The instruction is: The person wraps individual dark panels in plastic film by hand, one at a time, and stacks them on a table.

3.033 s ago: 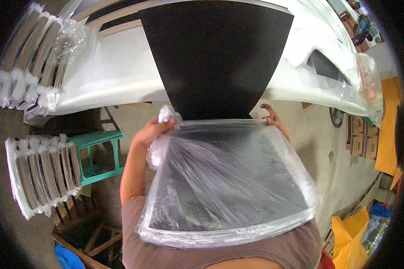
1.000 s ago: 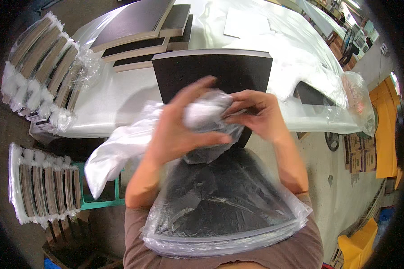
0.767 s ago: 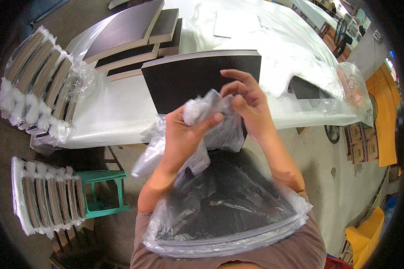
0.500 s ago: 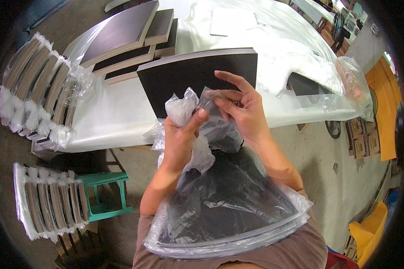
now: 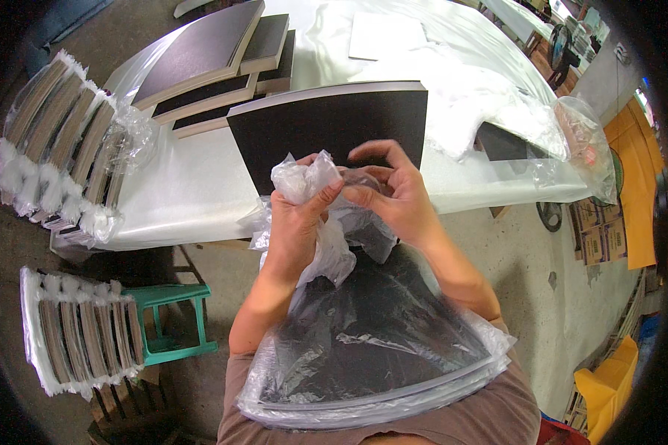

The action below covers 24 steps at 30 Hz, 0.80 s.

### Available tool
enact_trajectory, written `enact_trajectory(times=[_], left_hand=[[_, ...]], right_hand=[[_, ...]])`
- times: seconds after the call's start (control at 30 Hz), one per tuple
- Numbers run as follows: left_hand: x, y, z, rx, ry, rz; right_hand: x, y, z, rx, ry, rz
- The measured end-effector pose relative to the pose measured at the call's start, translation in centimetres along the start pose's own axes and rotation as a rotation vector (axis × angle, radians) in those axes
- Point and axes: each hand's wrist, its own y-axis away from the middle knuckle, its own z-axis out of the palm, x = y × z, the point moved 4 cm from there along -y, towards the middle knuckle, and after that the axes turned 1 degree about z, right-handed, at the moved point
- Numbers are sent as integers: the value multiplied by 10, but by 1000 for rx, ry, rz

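1. Between your grey-brown shirt (image 5: 237,389) and the long table draped in white sheeting (image 5: 178,200), locate the crumpled, clear plastic film (image 5: 297,179) in front of you.
2. Check your left hand (image 5: 295,226): its thumb is pressed against the gathered film, with the bunched part rising above the grip and loose folds hanging below.
3. Check your right hand (image 5: 397,194): thumb and fingers curl close around the film's side, index finger raised. Whether they pinch it cannot be told.
4. Hold the left grip firm but light; thin film is likely to tear or slip if pulled sharply.
5. Work the right fingertips in small movements, taking one layer at a time.
6. Steady the flat black panel covered in clear film (image 5: 371,341), which lies against your torso below both hands.
7. Avoid knocking the uncovered black rectangular panel with a pale edge (image 5: 326,130), just beyond your hands at the table's near side.
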Motion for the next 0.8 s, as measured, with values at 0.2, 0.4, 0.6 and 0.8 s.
enact_trajectory(times=[0.2,0.4,0.6,0.8], left_hand=[[-5,0,1,-48,40,22],[-3,5,-1,-137,166,-107],[4,2,-12,-387,-575,345],[17,-2,-73,415,255,122]], right_hand=[[-5,-6,-7,91,473,-300],[-4,-10,-8,129,395,-352],[10,-8,-5,-487,-750,395],[-6,37,-28,-924,-32,281]])
